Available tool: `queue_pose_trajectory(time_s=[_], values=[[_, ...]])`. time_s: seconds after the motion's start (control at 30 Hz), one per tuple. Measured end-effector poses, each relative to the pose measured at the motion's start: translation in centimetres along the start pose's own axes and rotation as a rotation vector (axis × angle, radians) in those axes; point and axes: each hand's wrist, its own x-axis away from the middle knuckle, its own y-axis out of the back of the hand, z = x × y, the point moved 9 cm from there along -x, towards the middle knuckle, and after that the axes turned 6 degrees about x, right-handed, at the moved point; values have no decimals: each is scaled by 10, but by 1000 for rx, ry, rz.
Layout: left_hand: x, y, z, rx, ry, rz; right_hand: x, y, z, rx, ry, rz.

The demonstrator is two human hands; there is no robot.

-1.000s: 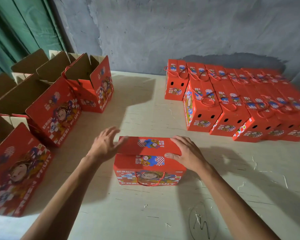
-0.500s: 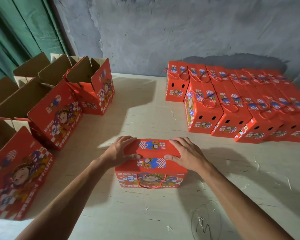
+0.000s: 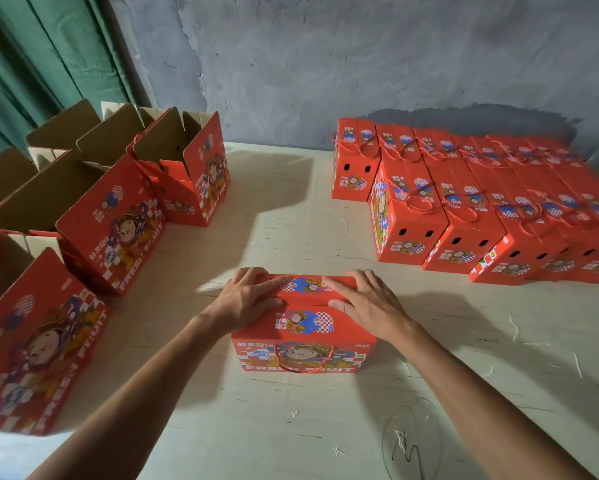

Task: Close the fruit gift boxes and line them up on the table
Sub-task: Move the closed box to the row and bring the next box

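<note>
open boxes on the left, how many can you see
3 open boxes show red fronts: the nearest at the left edge, the middle one behind it, the farthest one. Brown flaps beyond them suggest more, partly hidden.

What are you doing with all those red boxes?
A person is closing a red fruit gift box in the middle of the table. The left hand and right hand both press flat on its top flaps. On the right, closed boxes stand lined up in rows. On the left, open boxes wait with their flaps up.
</note>
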Motion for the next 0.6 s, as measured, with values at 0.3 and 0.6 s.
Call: queue_pose_trajectory(time_s=[0.3,0.6], values=[[-2,4,-2,-46,54,-25,1,6,12,-92,55,-88],[2,-5,-4,-14,223,-147,-1,8,13,-146,-16,-143]])
